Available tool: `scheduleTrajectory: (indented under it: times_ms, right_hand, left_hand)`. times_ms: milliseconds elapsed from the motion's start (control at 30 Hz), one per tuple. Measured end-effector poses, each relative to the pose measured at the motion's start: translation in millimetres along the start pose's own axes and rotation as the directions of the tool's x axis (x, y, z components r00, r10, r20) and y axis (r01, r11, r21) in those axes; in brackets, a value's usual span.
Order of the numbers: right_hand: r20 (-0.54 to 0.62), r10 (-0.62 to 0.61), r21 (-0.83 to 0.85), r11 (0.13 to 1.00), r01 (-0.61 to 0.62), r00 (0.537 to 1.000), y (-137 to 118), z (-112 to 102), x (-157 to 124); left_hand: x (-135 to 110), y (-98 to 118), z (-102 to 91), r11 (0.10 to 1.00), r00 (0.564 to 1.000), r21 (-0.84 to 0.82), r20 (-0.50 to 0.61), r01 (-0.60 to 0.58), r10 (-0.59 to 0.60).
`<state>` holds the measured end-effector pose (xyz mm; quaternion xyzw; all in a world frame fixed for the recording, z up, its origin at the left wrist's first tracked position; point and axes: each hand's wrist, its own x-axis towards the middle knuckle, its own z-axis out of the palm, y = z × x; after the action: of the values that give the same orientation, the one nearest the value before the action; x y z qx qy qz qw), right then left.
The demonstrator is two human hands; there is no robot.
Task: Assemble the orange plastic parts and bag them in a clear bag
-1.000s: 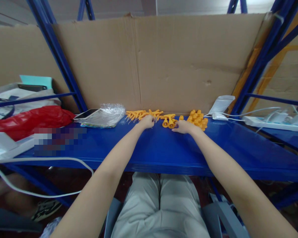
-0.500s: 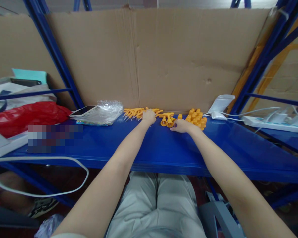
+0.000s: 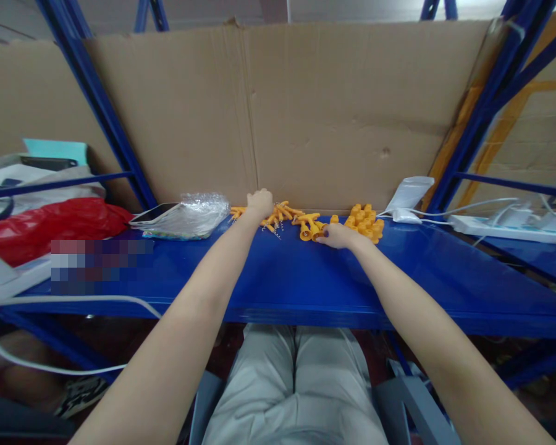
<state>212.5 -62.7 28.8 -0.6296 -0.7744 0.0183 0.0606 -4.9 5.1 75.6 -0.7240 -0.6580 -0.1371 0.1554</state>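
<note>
Small orange plastic parts lie along the back of the blue shelf (image 3: 306, 278). A row of long orange pieces with springs (image 3: 280, 215) stretches at the left, and my left hand (image 3: 259, 202) rests closed on top of it. Two or three orange funnel-shaped pieces (image 3: 308, 230) sit in the middle. My right hand (image 3: 337, 235) lies beside them with its fingers curled against one. A heap of orange caps (image 3: 366, 222) sits just right of that hand.
A cardboard sheet (image 3: 306, 117) backs the shelf. A clear plastic bag (image 3: 199, 213) and a phone (image 3: 152, 212) lie at the left, with a red bag (image 3: 50, 224) beyond. A white pouch (image 3: 410, 193), cables and a power strip (image 3: 505, 230) are at the right.
My left hand has slid left along the row of long orange pieces and farther back toward the cardboard. My right hand has stayed by the funnel-shaped pieces.
</note>
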Motion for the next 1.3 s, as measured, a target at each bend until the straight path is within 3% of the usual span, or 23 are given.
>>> scheduleTrajectory:
  times_ms: [267,467,567,667,767,833,1033,1300]
  right_hand:
    - [-0.056,0.047,0.001,0.999,-0.047,0.997,-4,0,-3]
    - [-0.116,0.088,0.054,0.995,-0.082,0.989,-6,4,-1]
    - [-0.134,0.091,0.066,0.994,-0.083,0.987,-7,6,1]
    - [-0.157,0.080,0.073,0.995,-0.070,0.984,-9,9,2]
    - [-0.203,0.061,0.079,0.996,-0.045,0.977,-10,13,4]
    - [-0.231,0.066,0.095,0.995,-0.045,0.971,-10,16,5]
    - [-0.249,0.085,0.132,0.990,-0.053,0.965,-9,22,6]
    - [-0.275,-0.008,0.132,0.990,0.046,0.962,-1,30,17]
  left_hand:
    - [1,-22,-28.3,0.990,0.990,-0.020,-0.001,0.140,-0.140]
    - [-4,-30,-27.9,0.927,0.971,-0.293,0.027,0.236,-0.238]
    - [-12,-22,-19.6,0.746,0.945,-0.590,0.107,0.310,-0.308]
    - [-24,-9,-5.8,0.397,0.919,-0.858,0.188,0.325,-0.346]
    - [-38,2,9.7,0.158,0.910,-0.940,0.236,0.303,-0.341]
    - [-45,7,17.9,0.088,0.903,-0.944,0.275,0.319,-0.331]
    - [-54,11,25.2,0.021,0.924,-0.956,0.278,0.293,-0.265]
    - [-59,21,28.1,0.159,0.949,-0.964,0.166,0.213,-0.268]
